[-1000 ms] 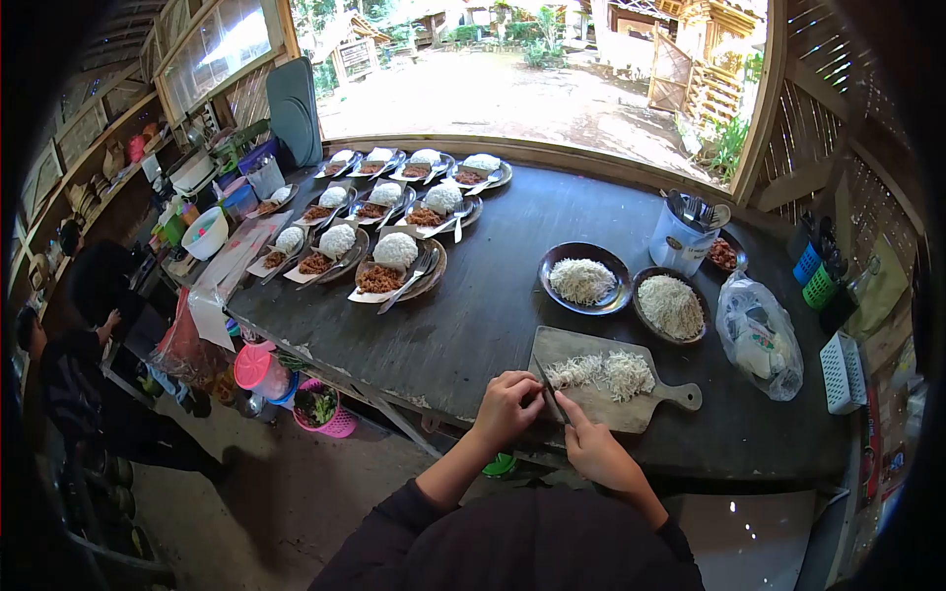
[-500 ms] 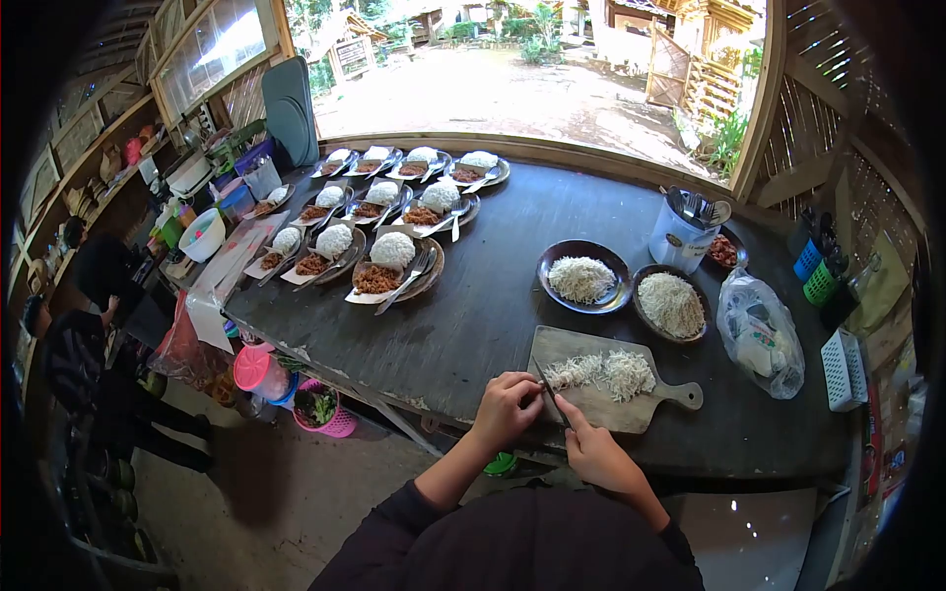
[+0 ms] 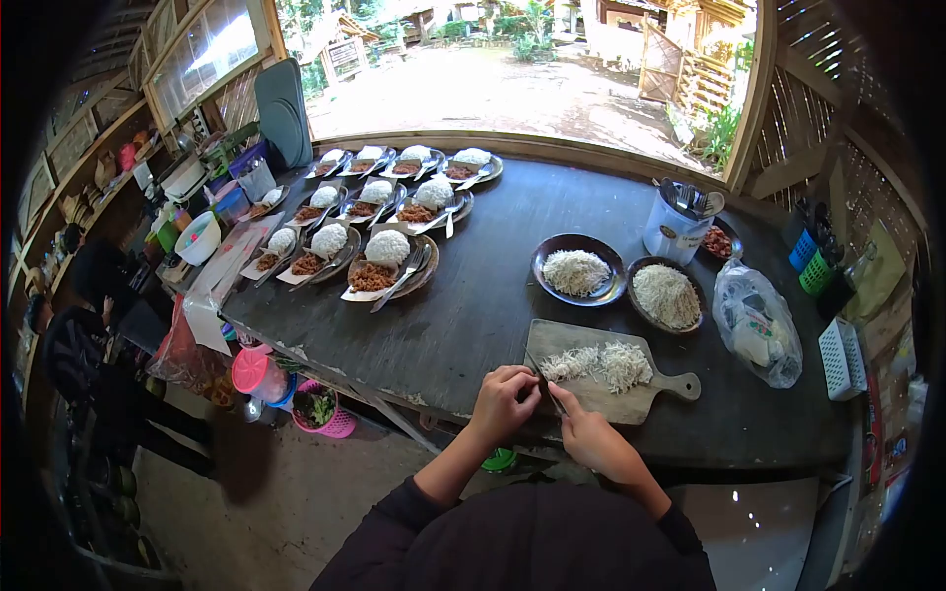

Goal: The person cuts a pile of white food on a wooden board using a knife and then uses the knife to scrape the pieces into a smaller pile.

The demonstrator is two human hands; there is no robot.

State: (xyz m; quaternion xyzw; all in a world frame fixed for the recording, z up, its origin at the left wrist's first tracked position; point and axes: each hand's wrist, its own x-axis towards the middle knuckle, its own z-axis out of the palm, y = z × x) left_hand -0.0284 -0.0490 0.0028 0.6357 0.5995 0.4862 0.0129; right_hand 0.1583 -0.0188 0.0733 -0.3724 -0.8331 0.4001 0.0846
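My right hand (image 3: 599,439) is closed around the handle of a knife (image 3: 541,370), whose thin dark blade points up and left across the left edge of a wooden cutting board (image 3: 631,404). Close beside the blade, my left hand (image 3: 504,402) has its fingers curled together at the board's left side. Whatever they pinch is hidden. Chopped pale white shreds (image 3: 623,366) lie in a loose heap on the board. Behind it stand a plate (image 3: 617,286) and a brown bowl (image 3: 698,313), both heaped with similar shreds.
Several plates of rice (image 3: 388,247) and brown shredded food fill the table's left part. Back right are a cutlery bucket (image 3: 674,236) and a bowl of reddish pieces (image 3: 722,242). A clear plastic bag (image 3: 757,330) and white basket (image 3: 842,360) stand right. Another person (image 3: 84,364) is at far left.
My right hand has drawn slightly back with the knife, and its forefinger, stretched along the blade before, is now more curled. My left hand stays at the board's edge. The view has shifted slightly.
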